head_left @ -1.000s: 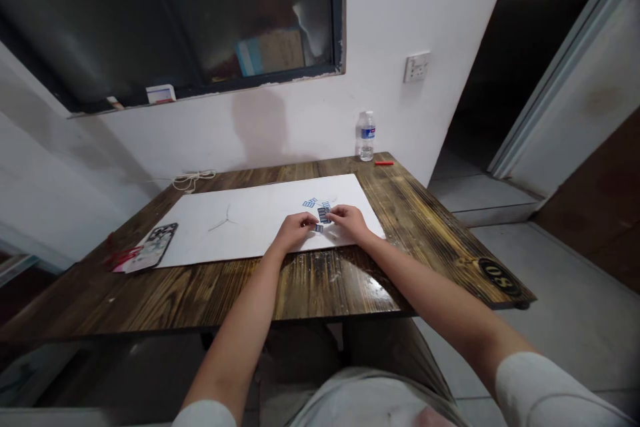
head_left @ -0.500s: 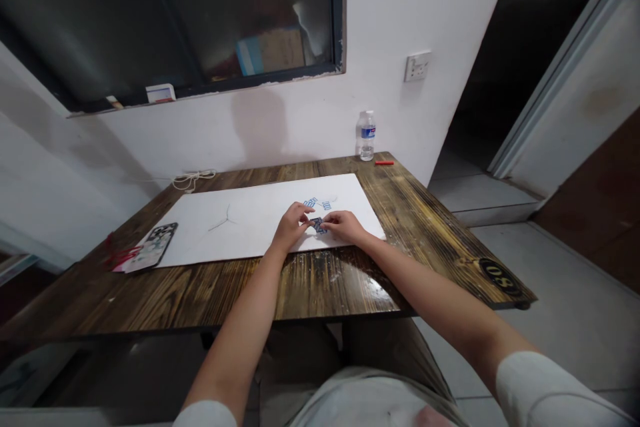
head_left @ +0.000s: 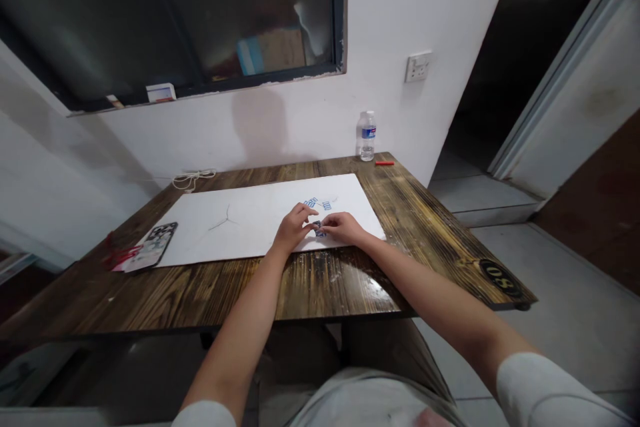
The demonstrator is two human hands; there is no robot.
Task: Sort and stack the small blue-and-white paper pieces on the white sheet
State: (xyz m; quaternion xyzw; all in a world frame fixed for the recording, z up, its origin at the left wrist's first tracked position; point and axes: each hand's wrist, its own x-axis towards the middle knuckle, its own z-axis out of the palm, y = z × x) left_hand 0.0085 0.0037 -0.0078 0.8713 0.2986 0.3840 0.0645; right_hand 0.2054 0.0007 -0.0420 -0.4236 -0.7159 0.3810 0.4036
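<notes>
– any change?
– dark-blue patterned pieces (head_left: pixel 319 231) bunched closer, nearer the front edge of the white board (head_left: pixel 260 217) than a second ago.
– and the grip?
– clamped on them in the right hand (head_left: pixel 345 227); met by the left hand (head_left: pixel 291 227), hold there impossible to tell.
– hidden?
– partly, behind both hands; too small to count.

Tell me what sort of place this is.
An indoor room, perhaps in a home or small eatery; I can't tell which. A wooden table with a round number badge stands by a white wall bearing a power socket.
</notes>
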